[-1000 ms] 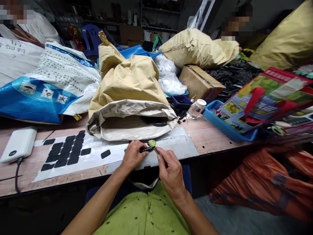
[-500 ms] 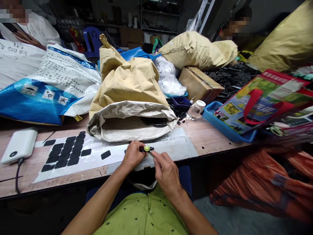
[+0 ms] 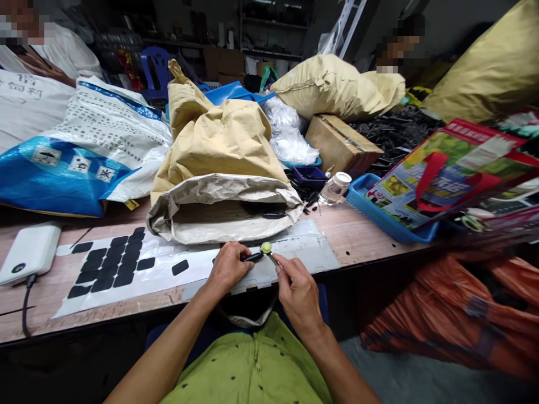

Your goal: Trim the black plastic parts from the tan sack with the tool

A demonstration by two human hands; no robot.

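My left hand (image 3: pixel 229 266) is closed on a slender black piece (image 3: pixel 254 257), whose tip points to the right. In my right hand (image 3: pixel 298 292) is a thin tool with a round yellow-green head (image 3: pixel 266 247), pinched by its stem. The head is at the tip of the black piece; I cannot tell whether they touch. Both hands are over a grey board (image 3: pixel 311 247) at the table's front edge. Just behind them an open sack (image 3: pixel 223 188) lies with its mouth towards me, dark pieces inside.
Left of my hands, a white sheet (image 3: pixel 164 280) carries several black rounded squares (image 3: pixel 112 261). A white power bank (image 3: pixel 31 252) with a cable lies further left. At right are a clear jar (image 3: pixel 336 188), a blue basket (image 3: pixel 357 191) and an orange sack (image 3: pixel 455 320). Two people are at the back.
My right hand has moved right with the tool, and its yellow-green head has slid from over the black piece to that piece's tip. My left hand stays nearly in place.
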